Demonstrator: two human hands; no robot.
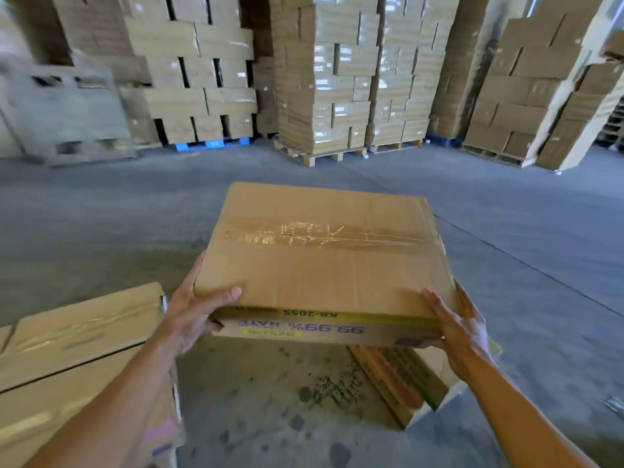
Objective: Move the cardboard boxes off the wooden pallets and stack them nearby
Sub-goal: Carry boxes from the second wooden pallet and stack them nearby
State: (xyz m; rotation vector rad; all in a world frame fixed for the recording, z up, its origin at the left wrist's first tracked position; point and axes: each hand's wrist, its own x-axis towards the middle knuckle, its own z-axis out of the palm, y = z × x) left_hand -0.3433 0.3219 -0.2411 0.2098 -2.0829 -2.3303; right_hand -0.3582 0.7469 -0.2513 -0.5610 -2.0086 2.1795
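Carry step: left hand (189, 319) and right hand (462, 336) are gripping the cardboard box (320, 261), fingers curled round its edges; lowering onto a stack likely follows.

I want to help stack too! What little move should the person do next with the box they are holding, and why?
Probably swing the box a little leftward. The left hand and right hand grip its near corners, so it hangs above the floor, and the stacked boxes beside the left arm offer a flat taped top close by.
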